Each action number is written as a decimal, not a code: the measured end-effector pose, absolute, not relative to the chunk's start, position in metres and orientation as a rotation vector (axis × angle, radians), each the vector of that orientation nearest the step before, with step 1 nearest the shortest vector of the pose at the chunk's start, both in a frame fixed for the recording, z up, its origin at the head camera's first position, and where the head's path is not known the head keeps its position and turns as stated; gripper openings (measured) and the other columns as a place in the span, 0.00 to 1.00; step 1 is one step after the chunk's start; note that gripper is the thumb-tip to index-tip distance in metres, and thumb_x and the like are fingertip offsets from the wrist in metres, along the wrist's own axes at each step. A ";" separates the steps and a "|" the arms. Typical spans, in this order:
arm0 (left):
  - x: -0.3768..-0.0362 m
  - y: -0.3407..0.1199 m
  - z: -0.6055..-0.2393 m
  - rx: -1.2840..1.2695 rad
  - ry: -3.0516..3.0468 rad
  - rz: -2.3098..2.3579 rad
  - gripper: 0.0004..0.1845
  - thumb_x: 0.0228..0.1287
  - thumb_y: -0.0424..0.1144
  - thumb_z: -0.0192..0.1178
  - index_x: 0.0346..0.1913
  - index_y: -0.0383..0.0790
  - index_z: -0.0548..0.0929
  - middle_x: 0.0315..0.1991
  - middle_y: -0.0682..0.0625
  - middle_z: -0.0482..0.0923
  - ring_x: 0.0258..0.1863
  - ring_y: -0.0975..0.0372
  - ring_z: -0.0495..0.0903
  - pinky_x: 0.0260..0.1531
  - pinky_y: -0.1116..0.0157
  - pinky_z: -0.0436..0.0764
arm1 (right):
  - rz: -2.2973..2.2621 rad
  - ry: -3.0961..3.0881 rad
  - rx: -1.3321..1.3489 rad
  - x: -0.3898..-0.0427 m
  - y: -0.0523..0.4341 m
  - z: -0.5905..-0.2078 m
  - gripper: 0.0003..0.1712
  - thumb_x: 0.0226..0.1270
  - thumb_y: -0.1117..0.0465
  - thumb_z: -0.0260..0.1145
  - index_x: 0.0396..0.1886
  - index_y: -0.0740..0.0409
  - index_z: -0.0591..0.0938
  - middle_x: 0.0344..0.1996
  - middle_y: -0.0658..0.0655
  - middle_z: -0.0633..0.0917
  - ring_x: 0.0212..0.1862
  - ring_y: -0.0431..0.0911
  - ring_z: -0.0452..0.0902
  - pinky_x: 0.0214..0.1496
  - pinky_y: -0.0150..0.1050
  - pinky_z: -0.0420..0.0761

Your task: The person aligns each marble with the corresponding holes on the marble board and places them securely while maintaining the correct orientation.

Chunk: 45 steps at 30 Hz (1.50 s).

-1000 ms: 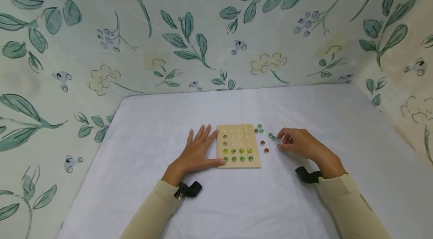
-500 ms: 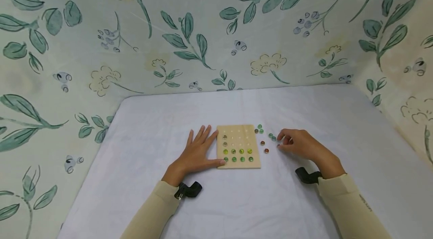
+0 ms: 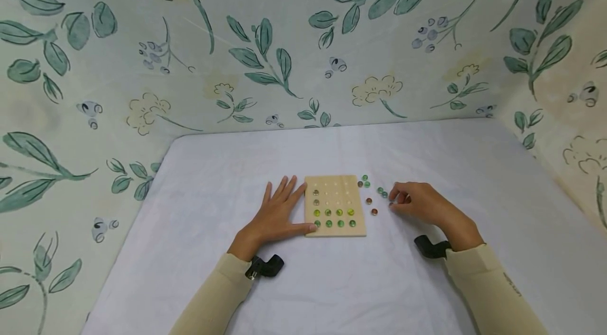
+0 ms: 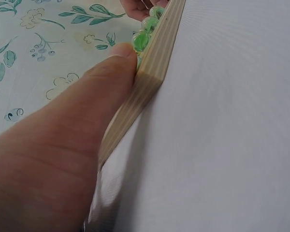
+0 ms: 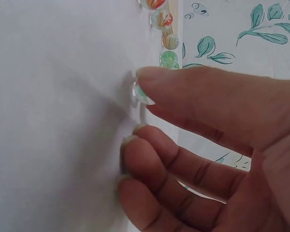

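A pale floral fabric backdrop (image 3: 284,98) fills the upper half of the head view, and below it spreads the white cloth-covered table (image 3: 322,282). Lower centre, here's the left hand (image 3: 275,214): palm down, fingers spread apart, thumb laid over the near corner of the board. Right of centre, the right hand (image 3: 419,200) reaches in, fingers curled toward the cloth. Between the hands sits the square pale wooden board (image 3: 327,179), yellow-green marbles (image 3: 339,213) in a row of four and green glass marbles (image 3: 329,224) in the row below.

Down to the small stuff, right of the board: two loose reddish-brown marbles (image 3: 374,212) and a pair of blue-green glass marbles (image 3: 382,193). And the one to watch, mid-frame in the right wrist view: the clear glass marble with a green swirl (image 5: 144,93), just under the thumb tip and above the index fingertip! The right hand is clearly the nearer. Thumb and index show a gap; whether they grip the marble, I cannot tell. It's round, no long axis, so that thumb-to-index line looks like everything.
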<state>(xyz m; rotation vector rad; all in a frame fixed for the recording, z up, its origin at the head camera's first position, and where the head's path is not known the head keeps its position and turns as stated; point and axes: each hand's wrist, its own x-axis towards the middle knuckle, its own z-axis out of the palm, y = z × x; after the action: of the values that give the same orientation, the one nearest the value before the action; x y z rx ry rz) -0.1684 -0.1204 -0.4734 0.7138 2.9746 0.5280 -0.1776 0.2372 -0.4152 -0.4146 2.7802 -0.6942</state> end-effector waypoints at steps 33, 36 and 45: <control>-0.169 -0.120 -0.472 0.710 2.970 0.525 0.59 0.46 0.83 0.47 0.78 0.54 0.48 0.78 0.49 0.40 0.76 0.54 0.36 0.70 0.45 0.31 | -0.687 2.806 -0.434 -0.177 0.236 -0.414 0.04 0.59 0.64 0.71 0.33 0.54 0.83 0.25 0.50 0.77 0.32 0.45 0.70 0.34 0.39 0.71; -0.168 -0.120 -0.472 0.706 2.962 0.526 0.59 0.45 0.83 0.48 0.78 0.55 0.48 0.78 0.49 0.40 0.76 0.54 0.35 0.70 0.45 0.31 | -0.680 2.802 -0.413 -0.177 0.235 -0.414 0.04 0.59 0.64 0.71 0.33 0.54 0.83 0.26 0.50 0.77 0.32 0.45 0.70 0.34 0.39 0.71; -0.167 -0.120 -0.472 0.726 2.974 0.536 0.59 0.46 0.82 0.51 0.77 0.54 0.50 0.78 0.47 0.41 0.76 0.52 0.36 0.69 0.43 0.32 | -0.687 2.796 -0.385 -0.178 0.235 -0.415 0.04 0.59 0.64 0.71 0.33 0.54 0.83 0.26 0.50 0.77 0.32 0.46 0.70 0.34 0.39 0.71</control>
<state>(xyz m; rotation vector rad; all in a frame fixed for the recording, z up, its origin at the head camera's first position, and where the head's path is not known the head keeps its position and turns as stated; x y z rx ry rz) -0.1669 -0.1204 -0.4722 0.7263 2.9740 0.5365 -0.1779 0.2348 -0.4151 -0.3845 2.7960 -0.6870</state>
